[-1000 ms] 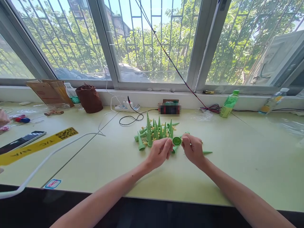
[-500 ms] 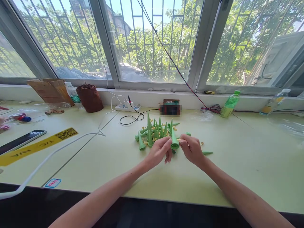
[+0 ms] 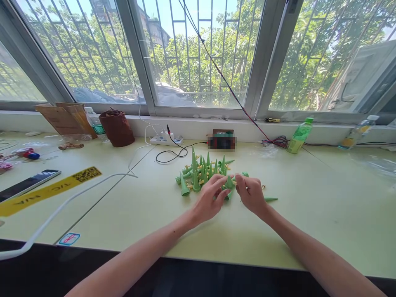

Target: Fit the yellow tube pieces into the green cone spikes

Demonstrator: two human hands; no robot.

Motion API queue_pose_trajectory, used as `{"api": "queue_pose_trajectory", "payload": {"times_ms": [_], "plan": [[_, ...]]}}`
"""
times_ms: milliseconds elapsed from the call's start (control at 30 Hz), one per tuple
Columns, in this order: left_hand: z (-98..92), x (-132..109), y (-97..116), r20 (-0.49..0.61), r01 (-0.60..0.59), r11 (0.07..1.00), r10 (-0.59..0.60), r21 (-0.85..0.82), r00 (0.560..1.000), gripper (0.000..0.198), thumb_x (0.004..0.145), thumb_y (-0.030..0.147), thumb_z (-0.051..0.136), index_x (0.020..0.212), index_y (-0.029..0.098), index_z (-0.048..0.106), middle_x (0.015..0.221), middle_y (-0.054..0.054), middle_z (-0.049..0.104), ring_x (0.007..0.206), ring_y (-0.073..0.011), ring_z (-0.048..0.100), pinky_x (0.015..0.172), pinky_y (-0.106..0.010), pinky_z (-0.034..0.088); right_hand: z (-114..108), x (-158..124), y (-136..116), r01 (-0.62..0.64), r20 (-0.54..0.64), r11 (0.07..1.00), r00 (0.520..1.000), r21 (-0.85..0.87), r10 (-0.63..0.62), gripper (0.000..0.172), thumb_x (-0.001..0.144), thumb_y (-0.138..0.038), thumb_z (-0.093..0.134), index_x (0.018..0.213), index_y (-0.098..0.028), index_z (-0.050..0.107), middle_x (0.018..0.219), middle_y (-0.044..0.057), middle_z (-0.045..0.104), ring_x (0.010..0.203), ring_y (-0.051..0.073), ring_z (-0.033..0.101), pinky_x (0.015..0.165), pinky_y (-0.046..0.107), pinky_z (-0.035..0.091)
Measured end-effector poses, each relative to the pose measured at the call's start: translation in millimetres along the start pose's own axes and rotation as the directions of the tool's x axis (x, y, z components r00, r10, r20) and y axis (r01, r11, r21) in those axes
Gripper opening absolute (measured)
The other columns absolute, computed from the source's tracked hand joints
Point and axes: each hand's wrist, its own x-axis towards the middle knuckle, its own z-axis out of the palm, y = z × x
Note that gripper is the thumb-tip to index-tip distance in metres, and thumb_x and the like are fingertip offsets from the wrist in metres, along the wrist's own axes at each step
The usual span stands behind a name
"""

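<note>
My left hand (image 3: 212, 198) has its thumb and fingers around a green plastic cone-shaped spike (image 3: 229, 182), just in front of a cluster of similar spikes. Close on its right, my right hand (image 3: 251, 193) is closed, thumb against curled fingers, at a small yellow piece on the side of that spike. How much of the yellow piece lies between the fingers is hidden. Several green spikes (image 3: 194, 165) stand upright or lie in the cluster, with yellow parts among them. Another green spike (image 3: 271, 199) lies by my right wrist.
On the table (image 3: 309, 222) are a white power strip (image 3: 157, 140), a brown pouch (image 3: 116, 128), a phone (image 3: 31, 183) and a green bottle (image 3: 300, 136). A white cable (image 3: 77, 198) and a yellow tag (image 3: 52, 192) cross the left side.
The held spike has tilted from showing its open base to standing point up. My left hand has turned with it, its fingers now over the spike. My right hand has shifted slightly.
</note>
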Motion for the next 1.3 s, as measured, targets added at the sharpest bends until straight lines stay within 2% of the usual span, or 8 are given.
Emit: {"api": "queue_pose_trajectory", "payload": {"times_ms": [167,267,400,567,800,1000,1133,1300], "plan": [[1.5,0.2,6.7,-0.148,0.079,0.996,-0.074,0.028,0.986,0.030,0.093,0.031,0.055,0.121,0.019,0.055,0.101,-0.006,0.059,0.050,-0.0023,0.047,0.047,-0.016,0.043,-2.4,-0.1,-0.8,-0.025,-0.068,1.000,0.997,-0.008,0.024,0.046,0.101,-0.032,0.036,0.057,-0.020,0.038,0.049,-0.005,0.039,0.044,0.008,0.033,0.048,0.022,0.029],[0.7,0.3,10.0,-0.228,0.161,0.987,-0.163,-0.026,0.960,0.026,0.093,0.039,0.054,0.094,0.014,0.060,0.076,-0.001,0.060,0.044,-0.0029,0.046,0.044,-0.016,0.038,-6.3,0.8,-1.9,-0.035,-0.077,0.999,0.996,0.004,0.035,0.045,0.101,-0.032,0.035,0.058,-0.020,0.037,0.050,-0.005,0.039,0.044,0.008,0.034,0.048,0.022,0.030],[-1.2,0.9,9.8,-0.080,0.275,0.943,-0.294,-0.189,0.953,0.055,0.097,0.051,0.039,0.063,0.012,0.057,0.051,0.000,0.053,0.035,-0.0047,0.044,0.039,-0.018,0.031,-8.7,2.2,-2.7,0.039,0.007,0.999,0.999,0.002,-0.039,0.041,0.100,-0.032,0.039,0.060,-0.020,0.039,0.053,-0.004,0.040,0.047,0.009,0.036,0.050,0.023,0.030],[-3.9,2.5,9.1,0.104,0.404,0.852,-0.393,-0.332,0.914,0.056,0.093,0.057,0.043,0.060,0.013,0.054,0.044,0.001,0.051,0.032,-0.0069,0.043,0.035,-0.018,0.029,-7.7,1.7,-5.2,0.096,0.094,0.995,0.991,0.029,-0.099,0.036,0.099,-0.027,0.041,0.064,-0.020,0.042,0.056,-0.004,0.042,0.049,0.008,0.037,0.051,0.022,0.032],[-5.4,3.4,14.5,0.105,0.382,0.866,-0.369,-0.323,0.924,0.041,0.088,0.052,0.057,0.071,0.015,0.052,0.043,0.005,0.048,0.034,-0.0072,0.044,0.035,-0.017,0.030,-3.9,-0.4,-2.0,0.056,0.059,0.998,0.997,0.042,-0.059,0.040,0.101,-0.031,0.037,0.062,-0.021,0.038,0.053,-0.004,0.038,0.047,0.009,0.034,0.049,0.024,0.029],[0.6,2.6,9.1,-0.110,0.209,0.958,-0.233,-0.196,0.966,0.027,0.079,0.040,0.072,0.088,0.014,0.068,0.072,0.001,0.053,0.045,-0.0041,0.047,0.040,-0.017,0.040,-0.5,-0.7,-1.0,0.009,0.045,0.999,0.999,0.048,-0.011,0.047,0.102,-0.032,0.034,0.056,-0.021,0.033,0.048,-0.004,0.034,0.044,0.010,0.029,0.047,0.027,0.026],[1.8,2.5,7.6,-0.127,0.191,0.973,-0.207,-0.129,0.970,0.025,0.085,0.036,0.066,0.101,0.017,0.068,0.081,-0.001,0.058,0.046,-0.0033,0.047,0.040,-0.016,0.039,-1.0,-0.9,-2.5,-0.004,0.044,1.000,0.999,0.029,0.003,0.047,0.102,-0.036,0.034,0.057,-0.021,0.036,0.049,-0.003,0.039,0.045,0.010,0.034,0.047,0.025,0.029],[1.2,1.2,11.8,-0.094,0.225,0.967,-0.237,-0.121,0.967,0.029,0.088,0.042,0.061,0.086,0.014,0.064,0.063,0.001,0.057,0.042,-0.0043,0.046,0.040,-0.016,0.037,-2.3,-1.9,-2.3,-0.024,-0.011,0.999,1.000,0.034,0.024,0.045,0.102,-0.037,0.034,0.059,-0.021,0.038,0.051,-0.004,0.040,0.046,0.010,0.036,0.048,0.024,0.031]]}}
